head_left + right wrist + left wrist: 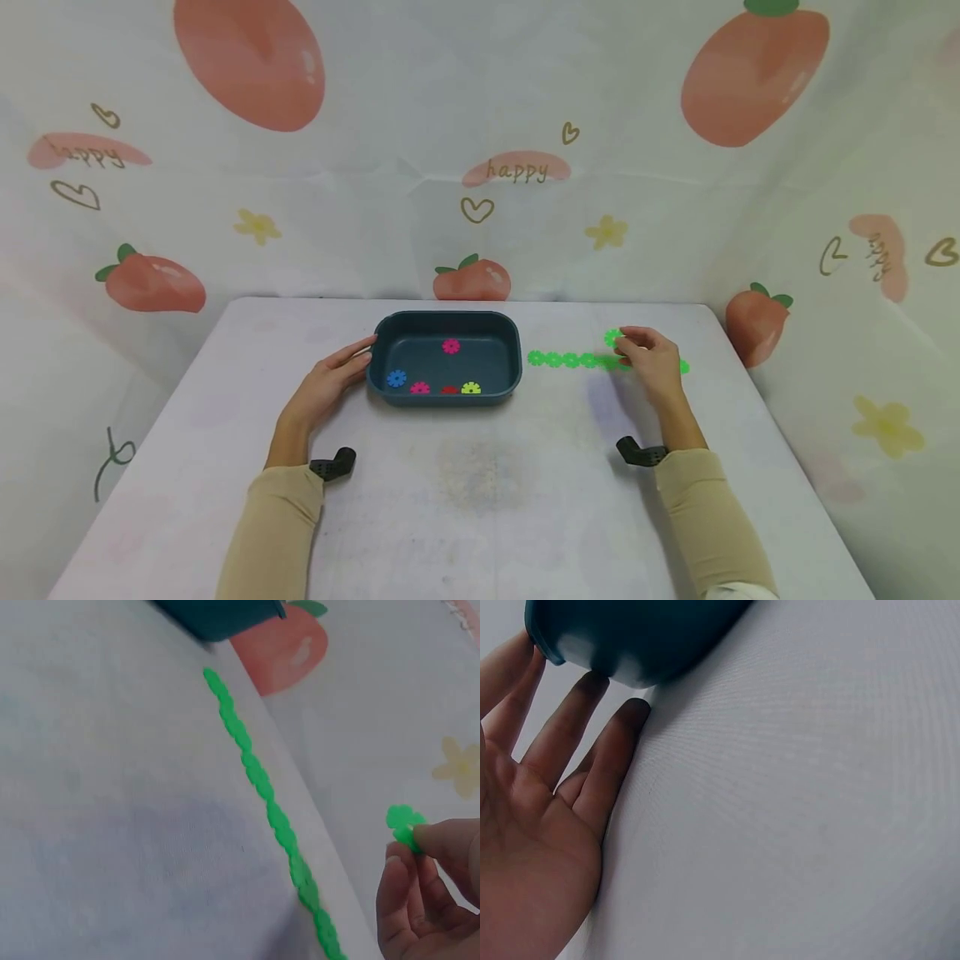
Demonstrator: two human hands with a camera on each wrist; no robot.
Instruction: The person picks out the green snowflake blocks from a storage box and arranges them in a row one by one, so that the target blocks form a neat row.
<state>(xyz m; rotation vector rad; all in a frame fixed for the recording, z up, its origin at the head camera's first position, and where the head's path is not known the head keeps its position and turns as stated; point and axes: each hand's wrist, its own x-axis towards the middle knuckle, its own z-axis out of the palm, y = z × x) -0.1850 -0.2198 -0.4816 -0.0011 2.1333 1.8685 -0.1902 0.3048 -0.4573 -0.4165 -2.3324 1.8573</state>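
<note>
My left hand [322,390] touches the left side of a dark teal tray [444,400] with straight fingers. In the left wrist view its fingertips meet the tray's outer wall [630,645]. My right hand [651,360] pinches a green flower-shaped disc [612,337] between thumb and fingers, raised above the table. Below it a row of green discs [572,360] lies to the right of the tray; the hand covers part of it in the head view. The right wrist view shows the pinched disc [405,821] apart from the row [259,776].
Inside the tray lie a blue disc [397,378], a yellow disc [471,387], two pink discs [451,346] and a red disc [449,390]. A patterned cloth [360,217] hangs behind the white table [420,500].
</note>
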